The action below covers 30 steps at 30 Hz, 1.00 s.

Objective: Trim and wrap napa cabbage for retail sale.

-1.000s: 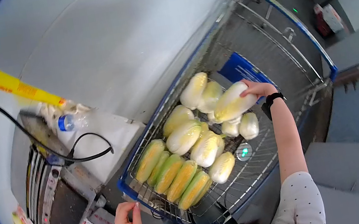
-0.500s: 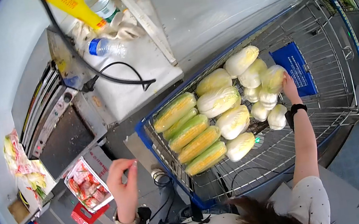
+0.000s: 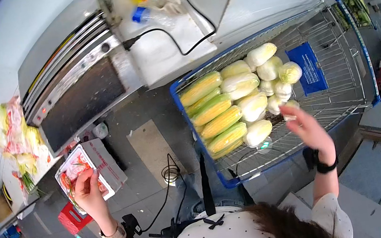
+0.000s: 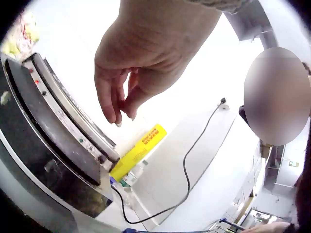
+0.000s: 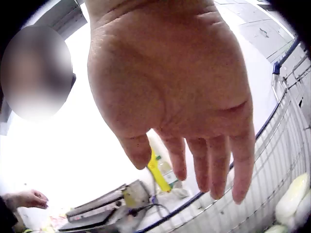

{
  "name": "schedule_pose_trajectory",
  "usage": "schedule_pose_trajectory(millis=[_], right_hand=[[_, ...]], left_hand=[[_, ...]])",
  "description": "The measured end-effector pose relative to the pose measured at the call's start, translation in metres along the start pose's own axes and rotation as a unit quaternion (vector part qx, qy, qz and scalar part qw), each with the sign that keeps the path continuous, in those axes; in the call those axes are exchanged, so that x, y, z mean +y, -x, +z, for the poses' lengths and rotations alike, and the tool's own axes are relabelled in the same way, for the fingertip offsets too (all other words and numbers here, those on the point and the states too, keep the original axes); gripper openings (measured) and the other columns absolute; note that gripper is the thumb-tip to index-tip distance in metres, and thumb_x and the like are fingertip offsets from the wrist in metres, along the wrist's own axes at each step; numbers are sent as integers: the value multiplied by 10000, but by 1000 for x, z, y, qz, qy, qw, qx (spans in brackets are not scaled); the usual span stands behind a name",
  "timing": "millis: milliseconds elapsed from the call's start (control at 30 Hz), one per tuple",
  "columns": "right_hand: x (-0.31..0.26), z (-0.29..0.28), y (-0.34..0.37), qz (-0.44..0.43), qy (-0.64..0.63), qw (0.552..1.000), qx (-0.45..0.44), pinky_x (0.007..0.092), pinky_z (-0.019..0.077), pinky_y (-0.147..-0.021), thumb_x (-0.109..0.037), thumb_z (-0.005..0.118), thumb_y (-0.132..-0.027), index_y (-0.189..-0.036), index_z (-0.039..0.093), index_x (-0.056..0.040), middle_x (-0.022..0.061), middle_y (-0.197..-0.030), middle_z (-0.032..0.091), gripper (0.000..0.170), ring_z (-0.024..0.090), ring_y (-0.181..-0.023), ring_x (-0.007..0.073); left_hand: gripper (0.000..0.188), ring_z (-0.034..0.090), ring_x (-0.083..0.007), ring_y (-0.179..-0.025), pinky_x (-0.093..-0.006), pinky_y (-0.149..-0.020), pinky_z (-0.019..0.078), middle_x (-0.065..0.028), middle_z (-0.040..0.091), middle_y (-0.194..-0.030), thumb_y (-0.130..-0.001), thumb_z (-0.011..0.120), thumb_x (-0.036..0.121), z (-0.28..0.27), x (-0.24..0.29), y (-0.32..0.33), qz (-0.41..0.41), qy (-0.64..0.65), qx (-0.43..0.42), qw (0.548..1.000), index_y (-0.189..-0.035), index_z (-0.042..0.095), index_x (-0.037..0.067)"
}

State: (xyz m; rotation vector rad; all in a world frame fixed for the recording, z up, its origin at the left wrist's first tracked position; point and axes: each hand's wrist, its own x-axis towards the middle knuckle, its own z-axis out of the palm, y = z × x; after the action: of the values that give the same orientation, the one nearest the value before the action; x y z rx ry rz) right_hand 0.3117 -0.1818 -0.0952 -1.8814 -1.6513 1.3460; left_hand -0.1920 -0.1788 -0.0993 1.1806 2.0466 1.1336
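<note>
My right hand (image 3: 309, 132) hovers over the near side of a shopping cart (image 3: 301, 150), palm bare and fingers straight in the right wrist view. Closest to its fingertips are several pale napa cabbages (image 3: 254, 106). One cabbage (image 3: 290, 72) lies end-on beside the cart's blue panel (image 3: 308, 68). Corn cobs (image 3: 214, 110) with green husk line the cart's left end. Off to the left, my left hand (image 3: 90, 198) overlaps a carton with a red-and-white patterned top (image 3: 77, 163). Its fingers bend loosely toward the thumb, nothing showing between them in the left wrist view.
A wrapping machine (image 3: 81, 97) with a dark plate stands beyond the carton. Beside it, a white surface (image 3: 156, 64) bears bottles (image 3: 153, 17) and a black cable (image 3: 172, 39). A red crate (image 3: 72, 218) sits on the floor, with looped cord (image 3: 172, 172) nearby.
My right hand has let go of a cabbage in the cart and drawn back toward my body. My left hand has moved left over the carton. The head view has turned left.
</note>
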Motion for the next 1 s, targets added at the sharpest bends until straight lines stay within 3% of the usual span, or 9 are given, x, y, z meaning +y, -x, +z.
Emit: schedule_pose_trajectory(millis=[33, 100, 200, 300, 333, 467, 567, 733, 1000], right_hand=[[-22, 17, 20, -20, 25, 999, -20, 330, 431, -876, -149, 571, -840, -1259, 454, -87, 129, -1170, 538, 440, 540, -1047, 251], [-50, 54, 57, -51, 67, 994, -76, 340, 425, -879, -156, 585, -824, -1254, 449, -85, 149, -1170, 521, 457, 525, -1048, 299], [-108, 115, 105, -110, 88, 982, -128, 349, 419, -882, -168, 585, -828, -1249, 446, -63, 145, -1173, 522, 456, 516, -1063, 293], [-155, 186, 142, -207, 56, 957, -196, 356, 414, -885, -183, 569, -843, -1245, 445, -51, 141, -1179, 519, 441, 510, -1070, 293], [-167, 213, 149, -235, 25, 943, -235, 358, 413, -886, -191, 559, -852, -1245, 444, -49, 140, -1180, 518, 433, 508, -1071, 295], [-211, 328, 170, -314, 14, 866, -389, 363, 415, -874, -242, 496, -896, -1250, 434, -52, 144, -1159, 525, 407, 510, -1054, 302], [-242, 396, 171, -347, 38, 839, -418, 363, 430, -850, -236, 516, -881, -1231, 451, -49, 155, -1122, 542, 403, 528, -1020, 310], [-272, 481, 151, -429, 215, 824, -300, 358, 450, -799, -210, 565, -837, -1156, 497, -61, 141, -1048, 560, 358, 546, -943, 320], [-320, 581, 93, -469, 275, 759, -358, 395, 448, -801, -236, 548, -841, -1126, 514, -46, 158, -1038, 551, 344, 545, -950, 330]], left_hand=[[120, 541, -25, -654, -133, -431, 395, -18, 614, -855, -818, 589, -12, -19, -12, 5, 1, 5, 16, 1000, -928, 629, 15], [129, 561, -47, -709, -168, -547, 453, -28, 619, -868, -847, 553, 0, -61, -45, 16, 24, 38, 35, 998, -964, 609, 2], [118, 537, -63, -679, -206, -647, 463, -30, 596, -797, -890, 502, 29, -128, -83, 43, 59, 20, 101, 993, -946, 598, -10], [130, 465, -52, -592, -199, -572, 440, -7, 529, -698, -906, 486, 53, -222, -127, 79, 37, 53, 90, 994, -922, 596, -14], [144, 386, -42, -517, -190, -504, 403, 22, 449, -609, -909, 493, 81, -246, -144, 91, 30, 86, 132, 987, -881, 599, -12], [158, 337, -17, -447, -175, -432, 360, 46, 423, -548, -894, 537, 132, -347, -174, 153, -28, -1, 220, 975, -840, 610, 4], [191, 329, -12, -451, -172, -419, 342, 50, 400, -549, -903, 518, 139, -408, -194, 205, -68, 12, 296, 953, -755, 566, 27], [334, 335, -25, -466, -197, -410, 317, 37, 344, -527, -919, 502, 175, -454, -245, 280, -102, -91, 424, 895, -622, 429, 40], [533, 342, -60, -359, -241, -361, 303, 10, 352, -413, -944, 448, 290, -459, -294, 329, -257, -65, 524, 810, -477, 380, 41]])
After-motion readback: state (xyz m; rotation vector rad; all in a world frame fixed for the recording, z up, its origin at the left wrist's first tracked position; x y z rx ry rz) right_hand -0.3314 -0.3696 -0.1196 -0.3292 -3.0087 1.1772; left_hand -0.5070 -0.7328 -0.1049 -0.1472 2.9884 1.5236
